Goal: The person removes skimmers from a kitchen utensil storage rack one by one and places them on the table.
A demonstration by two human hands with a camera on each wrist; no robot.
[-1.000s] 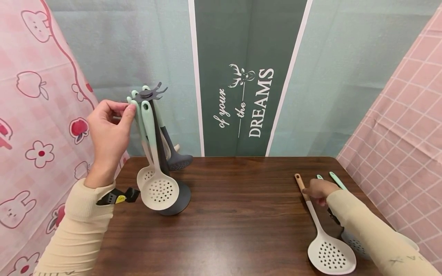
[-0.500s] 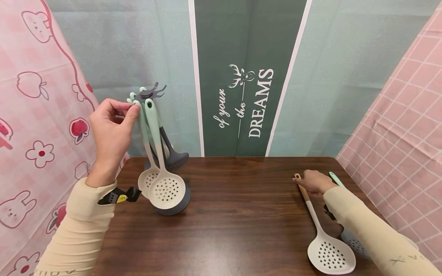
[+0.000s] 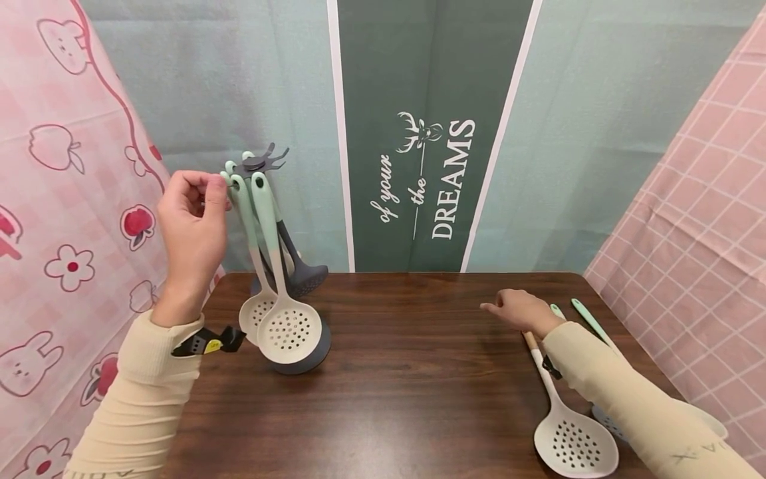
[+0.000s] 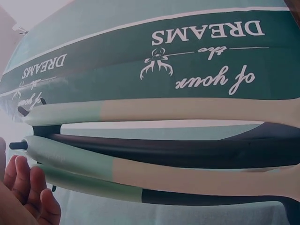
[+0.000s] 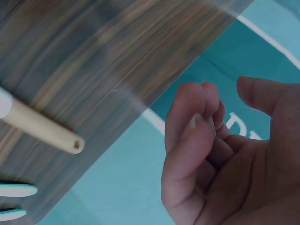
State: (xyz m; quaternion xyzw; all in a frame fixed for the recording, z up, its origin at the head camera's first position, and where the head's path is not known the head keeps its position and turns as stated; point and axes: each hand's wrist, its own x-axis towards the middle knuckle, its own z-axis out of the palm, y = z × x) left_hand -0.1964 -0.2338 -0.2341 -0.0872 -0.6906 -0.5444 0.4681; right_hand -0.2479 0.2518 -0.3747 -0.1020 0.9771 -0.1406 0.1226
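Observation:
On the left stands a dark grey utensil rack (image 3: 254, 163) with several utensils hanging by mint-green handles. At its front hangs a cream skimmer (image 3: 290, 332), and just left of it another pale perforated skimmer (image 3: 257, 316), partly covered. My left hand (image 3: 194, 213) is at the hook end of that second handle, its fingers loosely bent and holding nothing; in the left wrist view the fingers (image 4: 30, 185) lie beside the handle top. My right hand (image 3: 520, 309) hovers over the table, fingers loosely curled and holding nothing. Below it lies a white skimmer (image 3: 574, 442) with a wooden-coloured handle.
Right of the white skimmer lie a grey perforated utensil (image 3: 609, 422) and mint-green handles (image 3: 589, 319), partly hidden by my right sleeve. A dark grey slotted utensil (image 3: 308, 276) hangs behind the rack. Printed curtains border the wooden table (image 3: 407, 359).
My left thumb has drawn back left from the handle top, and the rack's skimmers have shifted slightly right. My right hand has moved left, off the wooden-coloured handle.

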